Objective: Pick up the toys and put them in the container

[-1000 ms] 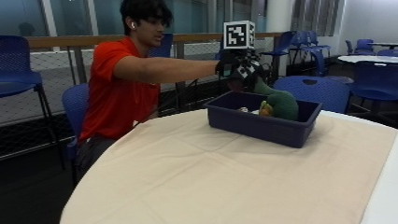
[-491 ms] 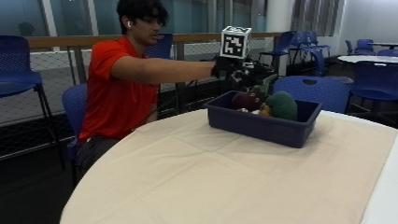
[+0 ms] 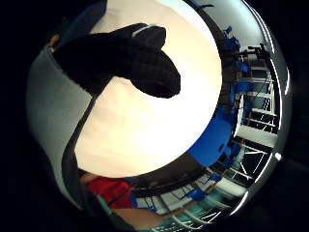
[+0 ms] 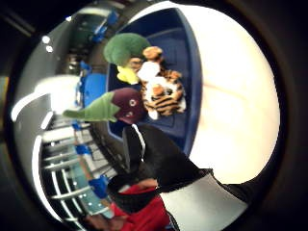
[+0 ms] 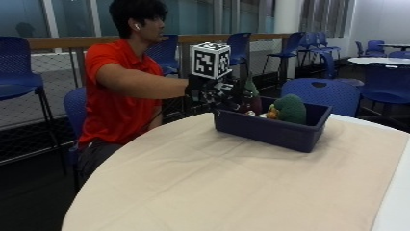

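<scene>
A dark blue container (image 5: 274,129) stands on the cloth-covered round table (image 5: 211,187). Inside lie a green duck plush (image 5: 289,109) (image 4: 126,49), a striped tiger plush (image 4: 162,91) and a maroon eggplant plush (image 5: 251,100) (image 4: 126,104) with a green stem, which leans at the container's near end. My gloved right hand (image 5: 218,93) hovers just outside that end, at rim height. Its fingers (image 4: 156,156) (image 3: 118,60) are loosely curled and hold nothing. The eggplant is close to the thumb but apart from it.
The tan tablecloth (image 3: 145,125) spreads wide in front of the container. Blue chairs (image 5: 323,94) stand behind the table, and more chairs and a second table (image 5: 381,60) further back. The person in a red shirt (image 5: 115,91) sits at the table's far-left edge.
The hand held the eggplant plush above the container, let it drop in, and has since drawn back and down toward the person, away from the toys.
</scene>
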Demonstrator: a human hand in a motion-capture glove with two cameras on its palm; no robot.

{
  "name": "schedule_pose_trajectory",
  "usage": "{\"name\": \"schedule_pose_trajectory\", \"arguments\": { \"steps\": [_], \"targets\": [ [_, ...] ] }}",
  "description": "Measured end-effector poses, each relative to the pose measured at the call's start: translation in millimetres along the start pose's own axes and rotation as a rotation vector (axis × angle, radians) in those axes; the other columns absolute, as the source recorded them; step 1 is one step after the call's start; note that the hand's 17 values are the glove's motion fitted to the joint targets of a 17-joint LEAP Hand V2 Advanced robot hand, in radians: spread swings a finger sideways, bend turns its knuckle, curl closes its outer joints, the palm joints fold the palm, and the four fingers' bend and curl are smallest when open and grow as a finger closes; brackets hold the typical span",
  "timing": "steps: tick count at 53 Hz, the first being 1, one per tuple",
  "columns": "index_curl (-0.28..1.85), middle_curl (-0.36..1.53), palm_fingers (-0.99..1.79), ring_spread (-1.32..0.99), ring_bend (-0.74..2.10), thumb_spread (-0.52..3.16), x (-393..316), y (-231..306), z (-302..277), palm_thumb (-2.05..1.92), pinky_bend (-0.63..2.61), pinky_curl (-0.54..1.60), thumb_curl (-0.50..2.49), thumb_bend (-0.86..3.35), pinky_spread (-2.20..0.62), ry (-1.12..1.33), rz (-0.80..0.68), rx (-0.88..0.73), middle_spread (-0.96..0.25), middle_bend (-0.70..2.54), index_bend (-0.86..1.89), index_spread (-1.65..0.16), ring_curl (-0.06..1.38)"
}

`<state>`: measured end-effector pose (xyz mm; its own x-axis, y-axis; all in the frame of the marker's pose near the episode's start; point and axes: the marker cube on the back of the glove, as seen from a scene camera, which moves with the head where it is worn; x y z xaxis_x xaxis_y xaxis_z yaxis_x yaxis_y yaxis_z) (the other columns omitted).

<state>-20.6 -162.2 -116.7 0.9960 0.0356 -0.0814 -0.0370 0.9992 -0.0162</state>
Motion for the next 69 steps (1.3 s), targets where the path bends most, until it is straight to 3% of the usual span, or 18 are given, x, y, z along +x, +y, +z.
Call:
{"name": "schedule_pose_trajectory", "arguments": {
  "steps": [69],
  "targets": [
    [0.24, 0.18, -0.16, 0.08, 0.25, 1.09, 89.6, 74.9, 24.3, -0.06, 1.24, 0.32, 0.20, -0.05, 0.10, 0.026, -0.002, 0.118, -0.07, 0.12, 0.15, -0.37, 0.31]
  ]
}}
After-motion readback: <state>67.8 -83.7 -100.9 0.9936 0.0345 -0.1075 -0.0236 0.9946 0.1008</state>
